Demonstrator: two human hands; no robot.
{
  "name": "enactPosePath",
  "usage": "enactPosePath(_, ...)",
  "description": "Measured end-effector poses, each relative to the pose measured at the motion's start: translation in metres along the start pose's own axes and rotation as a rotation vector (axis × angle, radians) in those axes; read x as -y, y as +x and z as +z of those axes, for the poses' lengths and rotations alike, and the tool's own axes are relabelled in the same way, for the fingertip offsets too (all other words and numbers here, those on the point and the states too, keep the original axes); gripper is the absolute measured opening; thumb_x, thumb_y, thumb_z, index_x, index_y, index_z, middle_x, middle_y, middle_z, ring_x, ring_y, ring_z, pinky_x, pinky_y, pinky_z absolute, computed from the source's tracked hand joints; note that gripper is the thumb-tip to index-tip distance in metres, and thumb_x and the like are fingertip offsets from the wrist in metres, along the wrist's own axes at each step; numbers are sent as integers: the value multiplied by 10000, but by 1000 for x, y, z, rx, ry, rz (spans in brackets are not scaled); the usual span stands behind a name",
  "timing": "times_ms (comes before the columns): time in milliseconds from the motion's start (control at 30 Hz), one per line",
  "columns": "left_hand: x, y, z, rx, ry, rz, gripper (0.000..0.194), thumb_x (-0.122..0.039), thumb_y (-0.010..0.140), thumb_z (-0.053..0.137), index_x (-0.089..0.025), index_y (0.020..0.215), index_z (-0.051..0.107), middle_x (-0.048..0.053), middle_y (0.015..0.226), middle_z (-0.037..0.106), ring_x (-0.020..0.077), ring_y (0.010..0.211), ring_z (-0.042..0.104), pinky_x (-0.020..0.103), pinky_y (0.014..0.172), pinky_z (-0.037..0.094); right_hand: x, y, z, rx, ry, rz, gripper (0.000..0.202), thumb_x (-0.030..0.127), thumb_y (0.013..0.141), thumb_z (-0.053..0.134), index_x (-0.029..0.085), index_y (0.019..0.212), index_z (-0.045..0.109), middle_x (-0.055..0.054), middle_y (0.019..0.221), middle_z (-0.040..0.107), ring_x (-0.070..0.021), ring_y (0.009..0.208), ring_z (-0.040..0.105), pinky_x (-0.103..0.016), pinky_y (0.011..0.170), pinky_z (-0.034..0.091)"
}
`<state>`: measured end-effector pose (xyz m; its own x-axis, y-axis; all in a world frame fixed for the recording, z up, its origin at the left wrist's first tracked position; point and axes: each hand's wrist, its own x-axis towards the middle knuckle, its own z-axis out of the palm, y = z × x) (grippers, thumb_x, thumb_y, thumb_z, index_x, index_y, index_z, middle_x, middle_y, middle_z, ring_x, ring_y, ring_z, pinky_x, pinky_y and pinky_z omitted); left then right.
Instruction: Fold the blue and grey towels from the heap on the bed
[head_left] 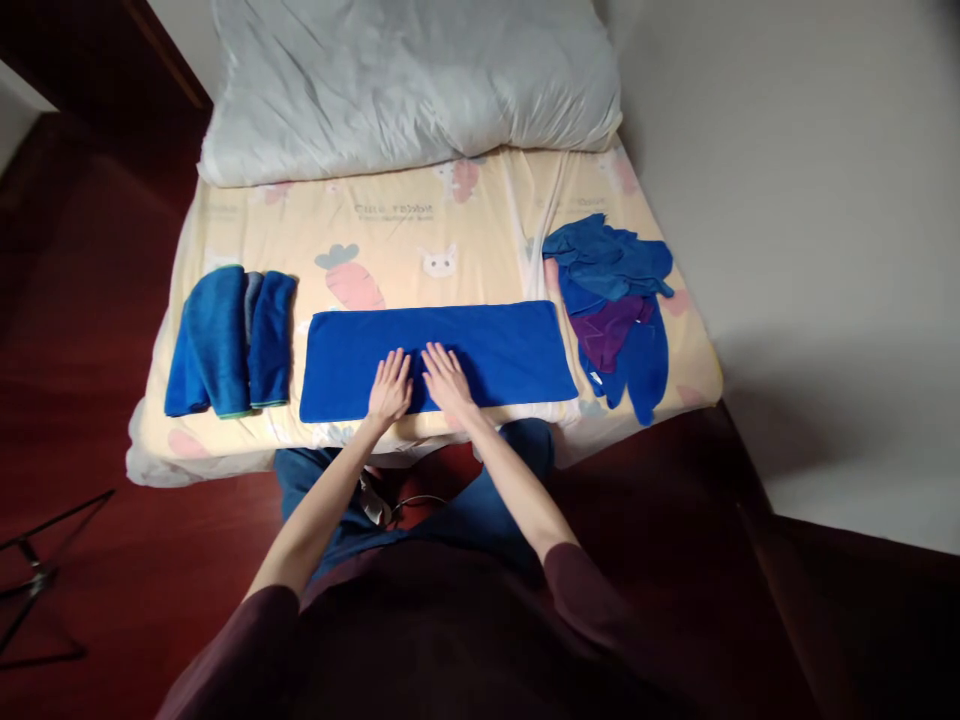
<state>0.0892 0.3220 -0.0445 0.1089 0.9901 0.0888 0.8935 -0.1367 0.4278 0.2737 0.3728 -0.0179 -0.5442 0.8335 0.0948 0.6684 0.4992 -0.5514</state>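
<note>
A blue cloth (495, 350) lies flat as a long rectangle near the front edge of the bed. My left hand (391, 386) rests palm down on it, fingers stretched out, just left of its middle. Close beside it, my right hand (447, 378) also lies flat on the cloth with its fingers extended. To the left are folded or rolled blue cloths (217, 340), with a grey one between them. A loose heap of blue cloths (615, 262) lies to the right, with a purple cloth (609, 332) among them.
The bed (270, 230) has a yellow sheet with carrots and rabbits. A bulky pale quilt (412, 80) covers its far end. A wall (810, 250) stands at the right. Thin dark stand legs (34, 580) show on the floor at the lower left.
</note>
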Motion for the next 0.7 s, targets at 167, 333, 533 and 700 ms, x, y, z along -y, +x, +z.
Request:
enactPosePath(167,-1,9,26,42,19,15,719,-305,989,386,-60,1659,296,169,1721,266,302,1637,138,534,1339,97,21,17,43,102,36,44,625,190,1049,287,133,1672,297,-31,1737,266,-184,1643,144,-447,1356,73)
enactPosePath(333,9,2,22,-22,-1,-10,656,-376,1055,339,-136,1664,319,111,1744,221,284,1638,144,535,1336,87,-11,7,36,56,13,73,651,387,1090,340,99,1670,279,-67,1753,200,-223,1646,132,-471,1356,44)
enactPosePath(533,42,-11,-2,-84,-55,-150,660,-416,1050,372,-158,1656,345,103,1755,201,309,1640,128,563,1333,59,-57,-5,8,8,-10,164,699,443,1089,330,87,1682,225,-94,1758,172,-234,1649,112,-493,1352,40)
enactPosePath(700,81,-33,-24,-148,-6,-292,687,-440,1041,384,-136,1655,335,138,1747,224,322,1637,135,574,1327,60,-105,-20,-15,-44,-113,256,704,456,1088,297,58,1668,262,-123,1755,191,-233,1645,135,-465,1351,56)
